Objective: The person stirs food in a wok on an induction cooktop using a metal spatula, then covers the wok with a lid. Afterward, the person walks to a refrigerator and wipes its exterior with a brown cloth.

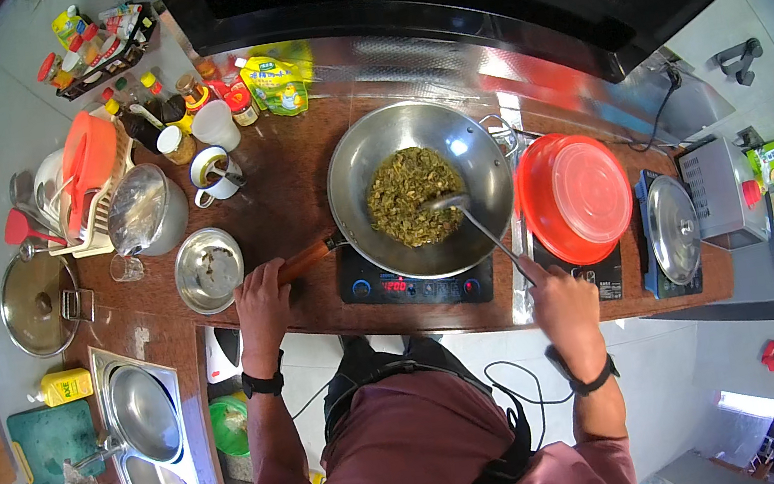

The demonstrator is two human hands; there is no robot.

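Observation:
A steel wok [357,181] sits on a black induction cooker [415,290] with a lit red display. Chopped greenish-brown vegetables [409,188] lie in its bottom. My left hand [262,297] is closed around the end of the wok's wooden handle [307,258]. In my right hand [564,305] is a metal ladle [485,223], held by its handle. The ladle's head rests against the right side of the food. Just left of my left hand stands a steel bowl [209,270] with dark bits in it.
Right of the wok are a red basin [543,202] with a pink lid and a lidded pan [673,227]. Seasoning bottles [149,112], an enamel mug [212,173] and a dish rack [96,227] stand back left. A double sink [146,412] is at lower left.

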